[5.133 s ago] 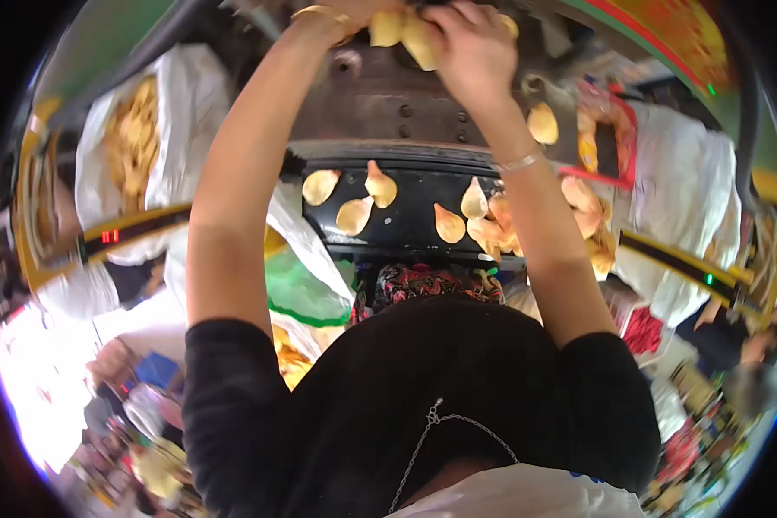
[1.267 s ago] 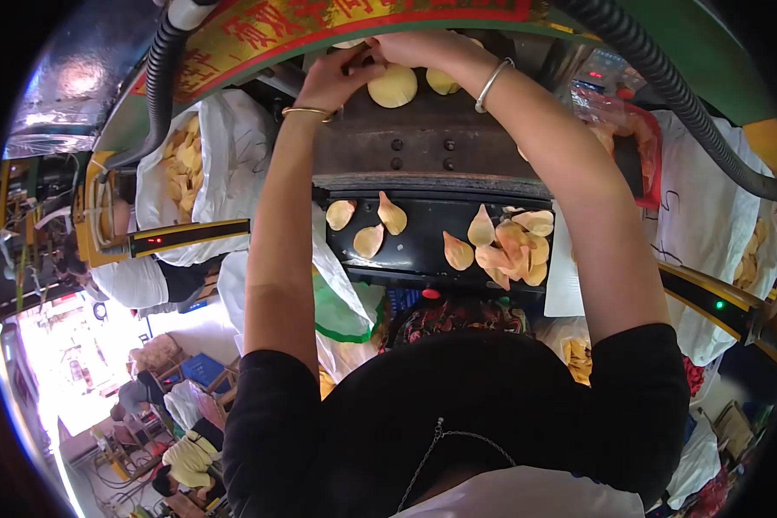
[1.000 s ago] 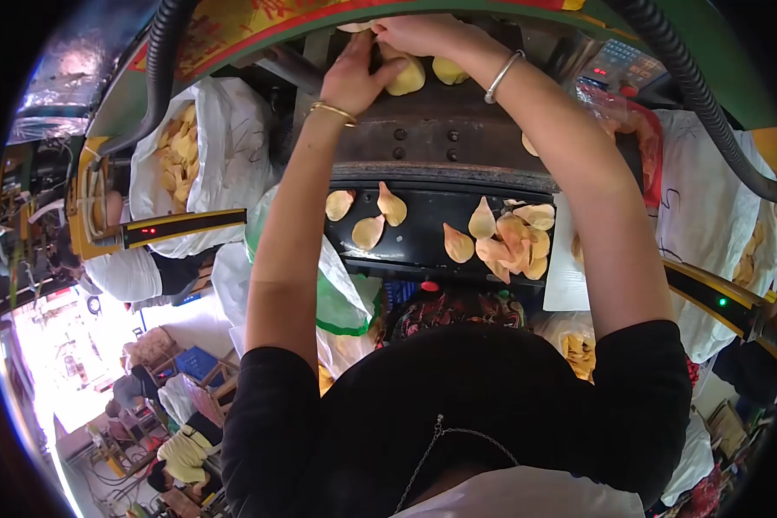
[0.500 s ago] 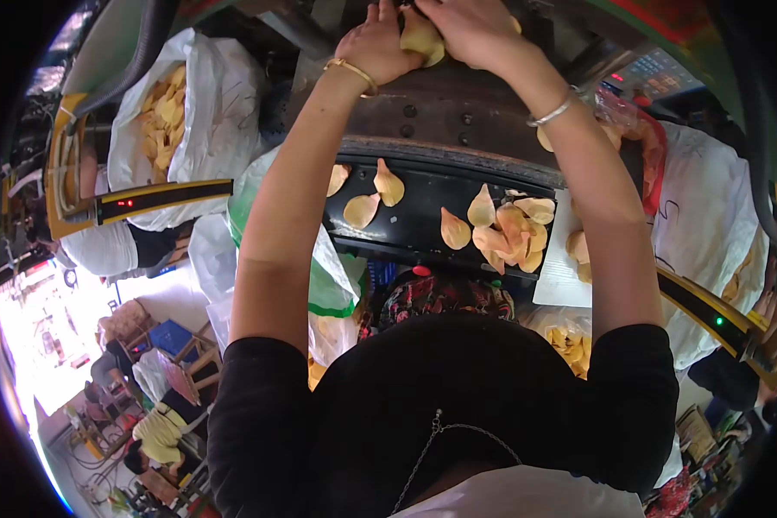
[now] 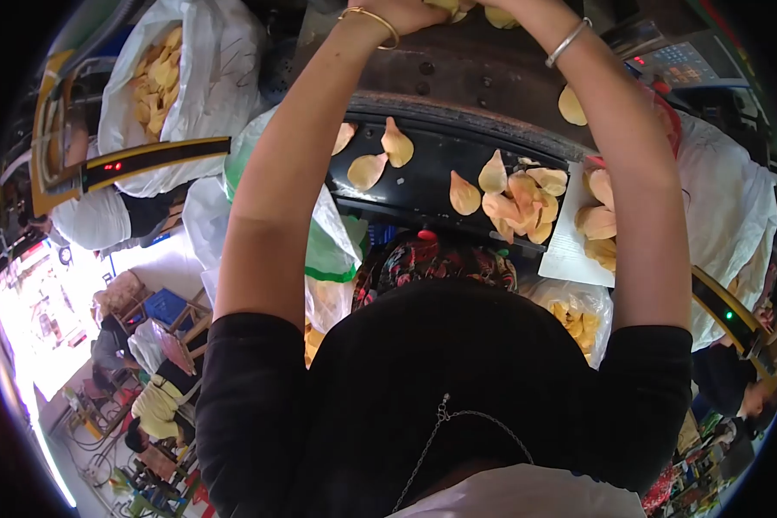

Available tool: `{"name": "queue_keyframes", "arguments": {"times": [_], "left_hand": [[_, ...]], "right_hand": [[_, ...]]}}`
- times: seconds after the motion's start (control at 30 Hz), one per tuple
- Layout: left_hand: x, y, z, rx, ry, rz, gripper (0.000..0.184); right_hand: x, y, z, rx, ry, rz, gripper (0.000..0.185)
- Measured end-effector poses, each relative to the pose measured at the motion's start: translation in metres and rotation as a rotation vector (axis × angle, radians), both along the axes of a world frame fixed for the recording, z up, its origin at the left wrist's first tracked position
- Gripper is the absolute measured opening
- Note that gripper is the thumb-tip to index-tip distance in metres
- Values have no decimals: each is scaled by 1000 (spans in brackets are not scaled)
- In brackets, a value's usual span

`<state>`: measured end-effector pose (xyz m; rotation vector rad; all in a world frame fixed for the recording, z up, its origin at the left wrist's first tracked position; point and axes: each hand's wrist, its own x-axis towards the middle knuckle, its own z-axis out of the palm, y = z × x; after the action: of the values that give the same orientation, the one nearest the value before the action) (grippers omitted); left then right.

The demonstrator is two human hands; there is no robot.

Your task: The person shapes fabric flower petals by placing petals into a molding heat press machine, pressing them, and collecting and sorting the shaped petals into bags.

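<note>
**Pale pieces on black ledge, 2 hands at the top edge**

A dark brown metal bench [image 5: 527, 91] spans the top of the frame, with a glossy black ledge [image 5: 423, 190] below it. Around them is a crowded workshop, with a bright opening [image 5: 43, 319] at far left and a person in a yellow top [image 5: 158, 409] at lower left. 2 yellow-and-black bars, 1 with red lights [image 5: 160, 160] and 1 with a green light [image 5: 725, 311], flank the work.

On the ledge, 3 pale yellow teardrop-shaped pieces [image 5: 397, 142] lie left of centre, 1 partly behind the left forearm; right of centre, others overlap in a heap too tangled to count. A large white bag [image 5: 224, 73] at upper left holds many more.

The pieces look thin and smooth, some tinged pinkish orange, several with pointed tips.

The left hand [image 5: 410, 14] is at a piece by the top edge, near the right hand [image 5: 531, 9]; their fingers are cropped, so I cannot tell whether either grips.
</note>
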<state>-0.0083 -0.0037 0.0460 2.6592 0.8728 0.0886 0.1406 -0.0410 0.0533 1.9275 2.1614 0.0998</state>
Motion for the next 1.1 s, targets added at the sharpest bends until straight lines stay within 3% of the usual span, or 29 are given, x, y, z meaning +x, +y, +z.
{"name": "queue_keyframes", "arguments": {"times": [0.07,0.13,0.2,0.23,0.27,0.33,0.4,0.57,0.63,0.67,0.7,0.77,0.83,0.9,0.97,1.03,1.1], "left_hand": [[5,-8,-4,150,29,116,76],[-22,-19,-50,497,-778,115,56],[-71,-41,-76,427,-754,124,38],[-95,-66,-97,140,-715,254,22],[-112,-83,-124,62,-610,305,20],[-135,-106,-176,-34,-483,349,19],[-135,-111,-213,22,-303,429,17],[-142,-102,-229,-120,-229,515,17],[-140,-101,-224,-484,-450,443,19],[-128,-101,-217,-678,-560,388,20],[-121,-102,-210,-687,-563,347,20],[-124,-107,-181,-719,-401,397,21],[-130,-106,-177,-874,-408,373,17],[-142,-105,-197,-871,-370,277,18],[-144,-116,-204,-860,-334,205,20],[-143,-125,-188,-1017,-256,203,17],[-145,-130,-186,-1092,-206,206,16]], "right_hand": [[-2,-10,-6,208,-28,22,23],[-2,-28,-8,324,-48,23,24],[-13,-80,-10,1010,287,194,26],[-12,-100,-33,1051,461,130,19],[-17,-120,-60,1084,639,67,15],[-63,-169,-87,649,1101,-253,15],[-88,-187,-141,338,1291,-405,14],[-111,-186,-169,309,1318,-448,17],[-108,-154,-158,15,1683,-642,17],[-104,-140,-173,-31,1621,-487,20],[-101,-131,-187,-83,1547,-339,23],[-104,-128,-183,-46,1404,-279,25],[-111,-137,-179,-16,1449,-317,24],[-113,-155,-180,12,1502,-364,23],[-117,-171,-187,-88,1478,-389,22],[-123,-186,-194,-150,1473,-404,21],[-130,-197,-200,-23,1291,-401,20]]}}
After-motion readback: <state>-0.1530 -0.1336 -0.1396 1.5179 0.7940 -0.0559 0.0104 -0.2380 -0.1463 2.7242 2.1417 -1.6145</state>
